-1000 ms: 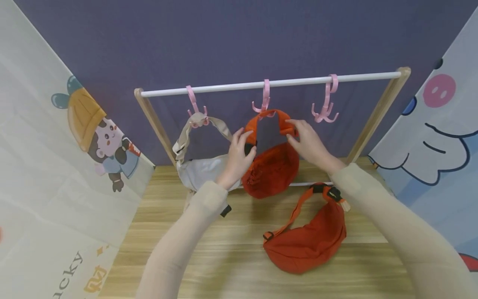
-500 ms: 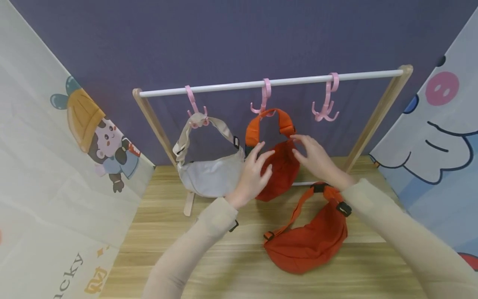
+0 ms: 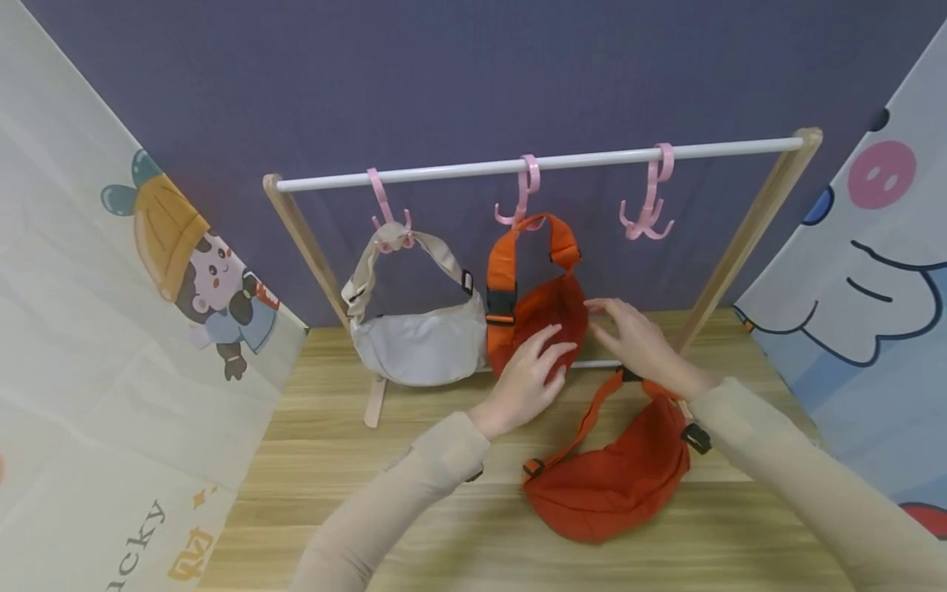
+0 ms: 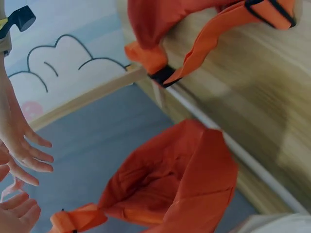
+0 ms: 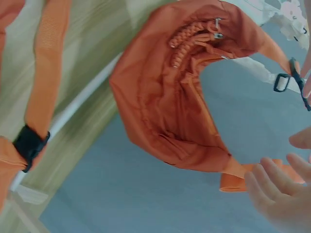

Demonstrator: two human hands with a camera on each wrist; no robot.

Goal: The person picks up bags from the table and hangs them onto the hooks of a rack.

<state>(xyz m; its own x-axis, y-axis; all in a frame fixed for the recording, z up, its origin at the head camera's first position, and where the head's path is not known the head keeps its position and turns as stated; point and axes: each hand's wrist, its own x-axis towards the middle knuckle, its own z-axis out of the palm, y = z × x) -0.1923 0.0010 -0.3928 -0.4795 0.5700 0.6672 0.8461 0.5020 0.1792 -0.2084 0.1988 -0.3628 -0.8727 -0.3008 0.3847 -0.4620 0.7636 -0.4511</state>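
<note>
An orange-red bag [image 3: 551, 308] hangs by its strap from the middle pink hook [image 3: 524, 193]. My left hand [image 3: 521, 386] is in front of its lower part, fingers spread and slightly bent; whether they touch the cloth I cannot tell. Just right of the bag is my right hand [image 3: 639, 341], fingers loosely extended and holding nothing. The right wrist view shows the hanging bag [image 5: 160, 97] with its zip pulls, and the right hand [image 5: 284, 189] beside its strap. A second orange-red bag [image 3: 607, 481] lies on the wooden surface below, partly behind the right forearm.
A white rail [image 3: 592, 160] on wooden posts spans the back. From its left pink hook [image 3: 381, 197] hangs an off-white bag [image 3: 422, 345]; the right pink hook [image 3: 647, 197] carries nothing. Printed cloth walls stand on both sides of the wooden surface [image 3: 296, 493].
Both hands have come down from the strap of the hanging bag, the left also moving rightward. The black buckle on its strap shows now, and the bag stays on the hook.
</note>
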